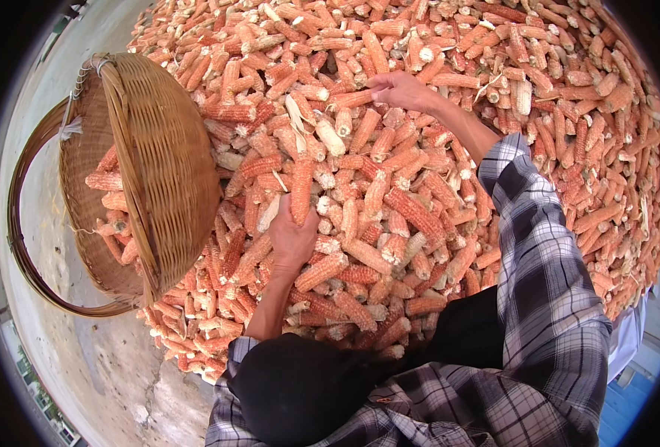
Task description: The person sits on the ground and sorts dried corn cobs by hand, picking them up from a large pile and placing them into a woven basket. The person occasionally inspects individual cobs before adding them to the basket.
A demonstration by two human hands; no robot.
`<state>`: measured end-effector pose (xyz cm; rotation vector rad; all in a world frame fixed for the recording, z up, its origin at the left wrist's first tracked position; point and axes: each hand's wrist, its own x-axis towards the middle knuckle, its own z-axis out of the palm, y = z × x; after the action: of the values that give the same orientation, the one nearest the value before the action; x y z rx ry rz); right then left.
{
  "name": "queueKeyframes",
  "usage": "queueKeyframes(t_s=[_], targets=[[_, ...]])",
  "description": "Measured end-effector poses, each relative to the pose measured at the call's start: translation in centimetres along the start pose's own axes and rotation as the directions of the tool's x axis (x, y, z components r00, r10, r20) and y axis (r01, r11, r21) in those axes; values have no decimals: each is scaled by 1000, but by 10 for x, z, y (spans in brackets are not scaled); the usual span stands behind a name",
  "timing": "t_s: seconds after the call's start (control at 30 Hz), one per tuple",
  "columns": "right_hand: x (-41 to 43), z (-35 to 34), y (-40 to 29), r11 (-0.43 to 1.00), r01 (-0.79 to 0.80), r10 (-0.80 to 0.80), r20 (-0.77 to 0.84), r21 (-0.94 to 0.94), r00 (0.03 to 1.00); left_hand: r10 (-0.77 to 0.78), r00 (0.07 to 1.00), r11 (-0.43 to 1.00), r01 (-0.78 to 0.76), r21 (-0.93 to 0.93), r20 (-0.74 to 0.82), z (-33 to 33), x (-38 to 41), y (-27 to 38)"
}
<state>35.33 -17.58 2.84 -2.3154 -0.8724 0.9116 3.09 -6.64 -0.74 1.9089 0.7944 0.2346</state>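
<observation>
A large heap of reddish-orange corn cobs [363,251] lies before me, most of them looking bare of kernels. My left hand [293,234] grips one upright orange corn cob [302,181] near the middle of the heap. Farther up, my right hand [399,90] has its fingers on the end of another corn cob [350,100] that lies on the pile. To the left a woven wicker basket [167,167] rests tilted on its side against the heap, its mouth facing left. Several cobs [106,180] are inside it.
Concrete floor [140,396] shows to the left and below the heap. The basket's round handle [19,246] juts out over it. Dry husk pieces [296,120] lie among the cobs. My black-clad knee [302,385] is close to the heap's near edge. White sheeting [629,335] shows at the lower right.
</observation>
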Motion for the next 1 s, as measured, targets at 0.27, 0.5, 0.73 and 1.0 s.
queueKeyframes(t_s=[0.27, 0.5, 0.73, 1.0], targets=[[26, 63, 1, 779, -34, 43, -1, -627, 999, -26, 1000, 999, 26, 38, -2, -1, 2, 1], [-34, 80, -41, 967, 245, -227, 203, -69, 953, -3, 1000, 997, 1, 76, 22, 2, 5, -8], [-79, 80, -77, 955, 245, -185, 310, -169, 933, 141, 966, 941, -199, -273, -217, -5, -10, -3], [-76, 87, -80, 907, 402, -404, 518, 121, 754, 482, 864, 823, -503, 265, 145, -33, 8, 31]])
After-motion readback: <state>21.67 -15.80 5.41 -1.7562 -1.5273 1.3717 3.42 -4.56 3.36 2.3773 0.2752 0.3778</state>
